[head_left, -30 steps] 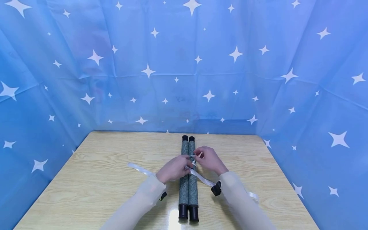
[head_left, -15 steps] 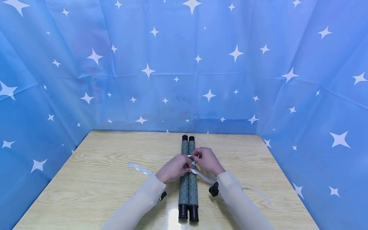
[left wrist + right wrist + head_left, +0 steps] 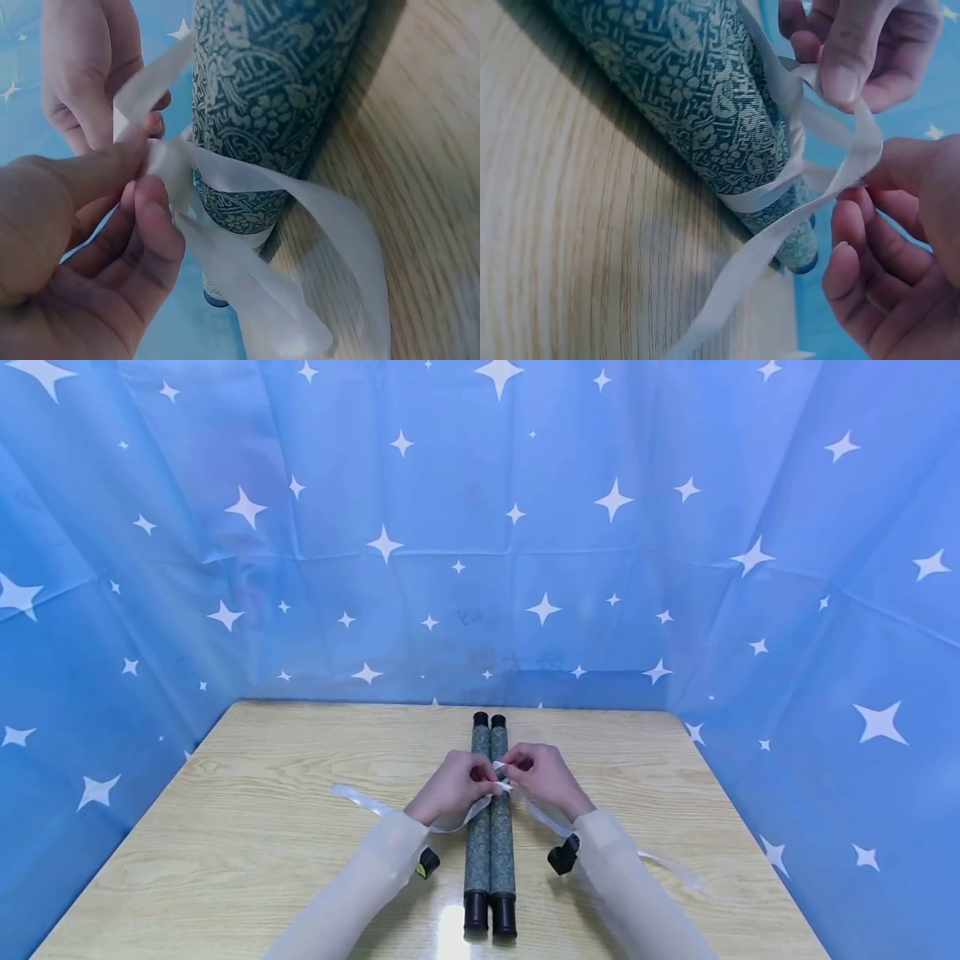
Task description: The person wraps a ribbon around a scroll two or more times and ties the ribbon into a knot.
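Observation:
A scroll rolled up from both sides into two parallel rolls (image 3: 478, 856) lies lengthwise on the table. Its cloth is teal with a pale flower pattern (image 3: 262, 82), and black knobs cap the ends. White ribbon (image 3: 761, 199) runs around the rolls. Above them, my left hand (image 3: 450, 787) pinches a folded piece of the ribbon between thumb and fingers. Close on its right, my right hand (image 3: 547, 777) pinches another stretch of ribbon, which forms a loop (image 3: 866, 146) in the right wrist view. Fingers partly hide where the ribbon crosses.
One loose ribbon tail (image 3: 356, 795) trails left over the wooden table (image 3: 247, 827), another ribbon end (image 3: 671, 867) to the right. A black wrist camera (image 3: 564, 855) sits by the right sleeve, another device (image 3: 427, 863) by the left. Blue star-printed cloth (image 3: 322, 527) surrounds the table.
My left hand has shifted slightly up and now holds a ribbon piece pointing right over the rolls. The right hand stays nearly in place, while the ribbon strip across the rolls has moved left.

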A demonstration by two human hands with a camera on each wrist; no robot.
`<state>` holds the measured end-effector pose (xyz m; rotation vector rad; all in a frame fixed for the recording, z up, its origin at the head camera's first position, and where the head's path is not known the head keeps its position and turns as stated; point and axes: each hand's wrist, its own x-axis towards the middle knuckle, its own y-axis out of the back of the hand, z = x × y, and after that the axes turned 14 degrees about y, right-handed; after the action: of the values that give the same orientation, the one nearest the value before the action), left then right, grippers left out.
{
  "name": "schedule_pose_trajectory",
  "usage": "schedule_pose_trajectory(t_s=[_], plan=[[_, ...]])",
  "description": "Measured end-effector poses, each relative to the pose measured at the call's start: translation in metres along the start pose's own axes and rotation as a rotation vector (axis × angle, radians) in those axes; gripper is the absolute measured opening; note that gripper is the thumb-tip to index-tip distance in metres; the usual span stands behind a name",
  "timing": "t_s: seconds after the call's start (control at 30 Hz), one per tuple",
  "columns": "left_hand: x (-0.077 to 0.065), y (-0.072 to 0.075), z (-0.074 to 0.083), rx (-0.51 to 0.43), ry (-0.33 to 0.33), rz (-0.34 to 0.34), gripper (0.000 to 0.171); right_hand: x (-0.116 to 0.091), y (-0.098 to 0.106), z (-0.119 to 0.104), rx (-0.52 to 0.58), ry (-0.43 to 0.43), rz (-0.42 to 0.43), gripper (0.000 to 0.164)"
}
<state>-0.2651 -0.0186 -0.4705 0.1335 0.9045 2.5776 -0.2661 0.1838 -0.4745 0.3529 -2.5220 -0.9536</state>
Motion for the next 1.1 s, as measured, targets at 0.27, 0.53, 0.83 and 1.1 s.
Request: schedule_pose_trajectory(t_s=[0.27,0.53,0.83,1.1], plan=[[0.009,-0.002,-0.002,0.002,0.031,0.121,0.014,-0.005,0.002,-0.007,0.022,-0.024,0.021,0.005],[0.014,-0.006,-0.003,0.007,0.036,0.143,0.007,-0.013,0.0,-0.017,0.064,-0.014,0.028,0.006],[0.014,-0.008,-0.009,0.004,0.011,0.136,0.005,-0.021,-0.011,-0.022,0.131,-0.018,0.055,0.006],[0.015,-0.01,-0.017,-0.001,-0.027,0.178,0.012,-0.028,-0.015,-0.025,0.2,-0.056,0.056,0.01]])
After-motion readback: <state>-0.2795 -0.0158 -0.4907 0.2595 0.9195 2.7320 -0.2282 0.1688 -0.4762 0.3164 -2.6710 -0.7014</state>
